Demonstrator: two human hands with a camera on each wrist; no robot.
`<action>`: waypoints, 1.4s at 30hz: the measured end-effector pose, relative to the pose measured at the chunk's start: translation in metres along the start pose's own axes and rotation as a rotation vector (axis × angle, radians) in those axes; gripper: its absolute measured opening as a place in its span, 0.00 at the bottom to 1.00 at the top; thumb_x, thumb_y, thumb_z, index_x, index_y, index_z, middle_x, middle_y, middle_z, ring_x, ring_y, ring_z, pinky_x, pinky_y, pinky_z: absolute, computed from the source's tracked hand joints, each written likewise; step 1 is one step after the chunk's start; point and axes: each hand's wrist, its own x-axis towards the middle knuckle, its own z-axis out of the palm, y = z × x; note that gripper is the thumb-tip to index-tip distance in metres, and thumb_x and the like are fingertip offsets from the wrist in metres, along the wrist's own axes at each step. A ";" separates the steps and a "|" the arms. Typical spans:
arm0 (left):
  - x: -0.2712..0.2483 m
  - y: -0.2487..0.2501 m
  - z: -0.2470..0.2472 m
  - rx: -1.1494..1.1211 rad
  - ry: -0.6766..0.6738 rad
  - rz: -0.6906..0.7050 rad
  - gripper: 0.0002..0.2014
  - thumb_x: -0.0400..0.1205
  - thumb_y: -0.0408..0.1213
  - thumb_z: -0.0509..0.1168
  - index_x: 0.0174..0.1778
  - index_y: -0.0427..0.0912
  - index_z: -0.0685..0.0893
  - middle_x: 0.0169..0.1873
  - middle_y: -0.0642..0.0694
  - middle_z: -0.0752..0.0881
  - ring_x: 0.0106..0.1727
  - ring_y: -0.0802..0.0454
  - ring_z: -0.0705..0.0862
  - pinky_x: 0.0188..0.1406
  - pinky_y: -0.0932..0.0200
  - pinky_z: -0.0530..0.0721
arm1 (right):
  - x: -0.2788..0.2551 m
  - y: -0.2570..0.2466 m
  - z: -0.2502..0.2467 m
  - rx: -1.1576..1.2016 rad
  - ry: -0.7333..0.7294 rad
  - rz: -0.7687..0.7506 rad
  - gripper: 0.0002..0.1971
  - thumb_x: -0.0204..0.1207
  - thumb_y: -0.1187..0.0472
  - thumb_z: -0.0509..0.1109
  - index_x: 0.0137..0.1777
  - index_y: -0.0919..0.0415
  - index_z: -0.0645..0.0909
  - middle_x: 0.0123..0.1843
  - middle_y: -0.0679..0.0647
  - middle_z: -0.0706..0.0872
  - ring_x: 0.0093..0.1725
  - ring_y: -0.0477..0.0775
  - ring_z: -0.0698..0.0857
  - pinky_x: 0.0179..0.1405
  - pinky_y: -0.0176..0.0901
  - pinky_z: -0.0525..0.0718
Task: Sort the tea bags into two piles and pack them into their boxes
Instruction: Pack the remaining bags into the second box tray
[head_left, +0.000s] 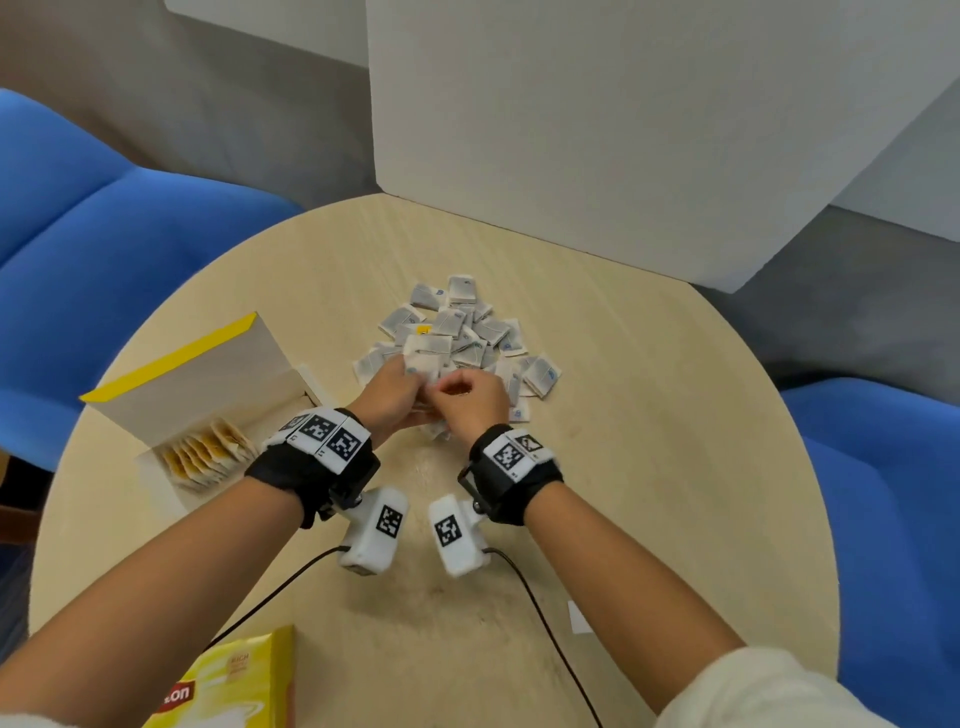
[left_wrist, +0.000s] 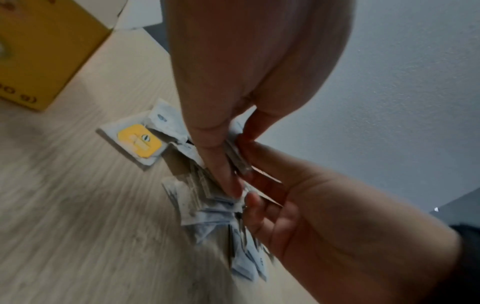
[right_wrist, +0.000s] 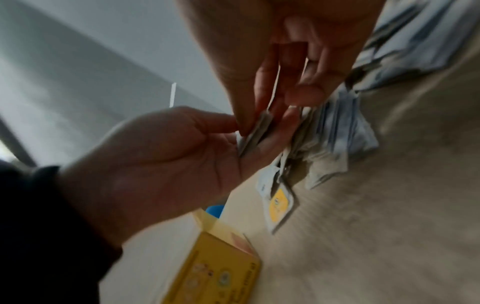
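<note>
At the near edge of the heap of tea bags (head_left: 457, 343), a small stack of white sachets (right_wrist: 255, 131) is held between both hands. The stack is pinched on edge by the left hand (head_left: 392, 387), thumb on one side and fingers on the other, while the right hand (head_left: 470, 397) is curled against it, its fingertips (left_wrist: 253, 202) pressed to the sachets, presumably so that like bags are squared into one bundle before packing. Both grips are thus narrow and closed on the stack.

The heap is left loose at the middle of the counter (head_left: 649, 467), within reach of both hands. One bag with a yellow tag (left_wrist: 139, 142) is seen lying flat at the heap's left edge, apart from the blue-marked ones. An open box (head_left: 208, 405) is set to the left with its lid folded back, and yellow bags (head_left: 205, 454) are already stood in a row at its near end; it seems placed there for short transfers. A second yellow box (head_left: 234, 686) lies at the near edge.

The counter is round, of pale wood grain. White foam boards (head_left: 623, 130) are stood behind it, and blue chairs (head_left: 78, 234) are seen on either side.
</note>
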 end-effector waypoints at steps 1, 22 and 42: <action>0.001 -0.002 -0.001 -0.013 0.024 0.000 0.15 0.84 0.22 0.49 0.60 0.38 0.76 0.47 0.38 0.85 0.40 0.48 0.86 0.32 0.60 0.89 | 0.000 -0.001 -0.004 -0.046 -0.055 -0.048 0.02 0.70 0.63 0.78 0.39 0.59 0.88 0.36 0.47 0.86 0.36 0.42 0.83 0.41 0.32 0.83; 0.001 -0.001 0.008 0.056 0.000 0.013 0.24 0.80 0.15 0.49 0.63 0.44 0.76 0.66 0.30 0.74 0.43 0.43 0.84 0.32 0.62 0.89 | 0.045 0.023 -0.057 -0.047 0.036 0.193 0.13 0.70 0.64 0.76 0.55 0.58 0.83 0.47 0.54 0.86 0.39 0.49 0.85 0.44 0.49 0.89; -0.005 -0.007 0.016 -0.111 0.040 -0.015 0.24 0.83 0.18 0.46 0.68 0.49 0.68 0.71 0.29 0.70 0.49 0.37 0.85 0.30 0.61 0.89 | 0.044 0.019 -0.051 0.030 0.227 0.165 0.10 0.69 0.67 0.76 0.34 0.50 0.82 0.44 0.57 0.90 0.36 0.56 0.87 0.45 0.50 0.89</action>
